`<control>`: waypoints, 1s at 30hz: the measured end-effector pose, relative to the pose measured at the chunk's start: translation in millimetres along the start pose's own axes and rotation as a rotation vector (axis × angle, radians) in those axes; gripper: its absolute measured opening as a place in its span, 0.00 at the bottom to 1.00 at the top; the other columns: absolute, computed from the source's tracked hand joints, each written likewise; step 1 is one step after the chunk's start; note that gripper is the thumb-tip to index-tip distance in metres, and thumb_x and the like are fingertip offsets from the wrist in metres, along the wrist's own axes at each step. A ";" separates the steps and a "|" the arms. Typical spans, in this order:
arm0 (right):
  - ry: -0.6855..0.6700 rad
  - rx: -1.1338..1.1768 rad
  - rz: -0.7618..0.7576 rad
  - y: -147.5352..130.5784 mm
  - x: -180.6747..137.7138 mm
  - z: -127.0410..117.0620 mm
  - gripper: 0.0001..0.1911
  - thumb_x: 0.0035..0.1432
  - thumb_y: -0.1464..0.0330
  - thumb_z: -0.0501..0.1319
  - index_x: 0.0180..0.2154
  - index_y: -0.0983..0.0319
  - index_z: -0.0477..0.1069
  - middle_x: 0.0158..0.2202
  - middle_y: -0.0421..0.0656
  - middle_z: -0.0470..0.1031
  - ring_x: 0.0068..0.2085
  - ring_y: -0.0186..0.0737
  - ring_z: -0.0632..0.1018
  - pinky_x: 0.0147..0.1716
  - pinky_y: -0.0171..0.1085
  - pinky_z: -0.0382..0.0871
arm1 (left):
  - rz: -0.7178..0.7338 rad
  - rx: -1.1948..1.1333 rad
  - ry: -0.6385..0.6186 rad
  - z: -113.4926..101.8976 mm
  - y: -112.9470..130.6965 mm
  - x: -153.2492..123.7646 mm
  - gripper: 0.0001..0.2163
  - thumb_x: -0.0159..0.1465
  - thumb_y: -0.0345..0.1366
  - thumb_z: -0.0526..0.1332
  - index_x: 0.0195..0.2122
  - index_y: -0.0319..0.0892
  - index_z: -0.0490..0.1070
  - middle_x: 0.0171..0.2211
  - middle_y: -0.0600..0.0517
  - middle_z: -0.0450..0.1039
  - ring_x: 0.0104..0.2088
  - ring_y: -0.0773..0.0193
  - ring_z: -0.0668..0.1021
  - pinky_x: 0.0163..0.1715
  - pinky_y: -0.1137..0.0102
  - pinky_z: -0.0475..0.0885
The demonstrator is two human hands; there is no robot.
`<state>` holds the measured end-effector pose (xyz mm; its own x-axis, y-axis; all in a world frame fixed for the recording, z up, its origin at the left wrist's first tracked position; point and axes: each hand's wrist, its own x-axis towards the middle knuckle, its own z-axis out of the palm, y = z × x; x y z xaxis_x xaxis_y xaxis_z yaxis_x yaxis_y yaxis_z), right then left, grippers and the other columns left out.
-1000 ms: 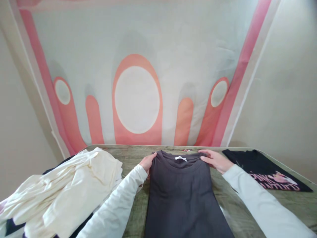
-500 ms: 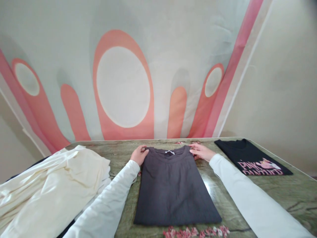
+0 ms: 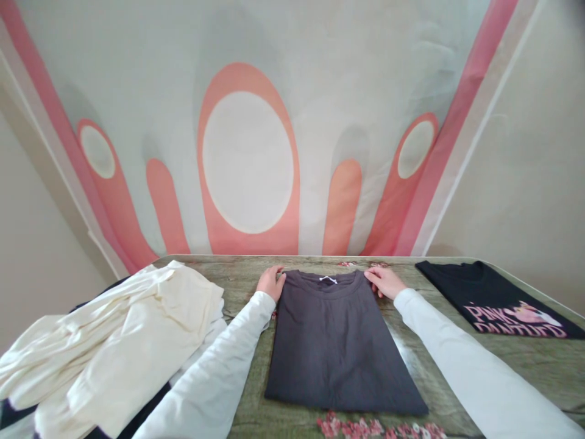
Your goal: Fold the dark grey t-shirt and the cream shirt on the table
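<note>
A dark grey T-shirt, folded into a neat rectangle, lies flat in front of me with its neckline and white label at the far end. At its far left corner my left hand pinches the cloth between thumb and fingers. My right hand grips the far right corner in the same way, its fingertips partly under the fabric. Both my arms are in white sleeves, reaching out on either side of the shirt.
To the left is a heap of clothes with a cream garment on top and darker cloth beneath. A folded black T-shirt with pink print lies at the right. The wood-patterned table ends at a patterned backdrop.
My view has turned slightly left, so everything appears further right in the picture. Both hands stay at the far corners of the grey T-shirt, which lies as before.
</note>
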<state>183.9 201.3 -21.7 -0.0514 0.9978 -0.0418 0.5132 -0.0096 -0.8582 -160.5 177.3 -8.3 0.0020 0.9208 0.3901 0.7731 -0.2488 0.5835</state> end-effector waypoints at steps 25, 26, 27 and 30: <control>0.300 0.075 -0.124 38.8 15.6 -3.4 0.11 0.50 0.69 0.56 0.37 0.65 0.66 0.31 0.44 0.73 0.24 0.34 0.74 0.13 0.29 0.66 | 0.320 0.614 -0.395 -16.4 65.9 -33.4 0.27 0.60 0.47 0.50 0.59 0.42 0.51 0.61 0.46 0.45 0.60 0.54 0.52 0.55 0.51 0.46; 0.316 0.068 -0.146 40.6 16.2 -6.0 0.10 0.49 0.69 0.56 0.36 0.65 0.67 0.33 0.45 0.73 0.27 0.35 0.75 0.17 0.31 0.69 | 0.362 0.583 -0.430 -16.7 81.8 -41.6 0.28 0.60 0.48 0.50 0.59 0.42 0.51 0.61 0.46 0.45 0.60 0.54 0.52 0.55 0.51 0.47; 0.327 0.053 -0.178 41.8 17.0 -8.1 0.10 0.49 0.69 0.57 0.35 0.65 0.68 0.33 0.45 0.74 0.30 0.36 0.76 0.22 0.33 0.71 | 0.409 0.534 -0.469 -14.7 98.5 -52.2 0.28 0.60 0.49 0.48 0.59 0.43 0.50 0.61 0.47 0.46 0.59 0.55 0.53 0.55 0.52 0.48; 0.293 -0.046 -0.314 41.9 19.3 -9.8 0.09 0.49 0.69 0.57 0.33 0.63 0.71 0.34 0.45 0.75 0.36 0.39 0.75 0.38 0.40 0.70 | 0.586 0.367 -0.603 2.5 143.7 -91.6 0.28 0.61 0.54 0.42 0.59 0.47 0.51 0.60 0.50 0.49 0.59 0.57 0.54 0.55 0.53 0.49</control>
<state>212.8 220.7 -53.4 0.0309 0.9282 0.3708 0.5495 0.2941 -0.7820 -48.0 57.9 38.0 0.7081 0.7040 0.0546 0.6969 -0.7092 0.1069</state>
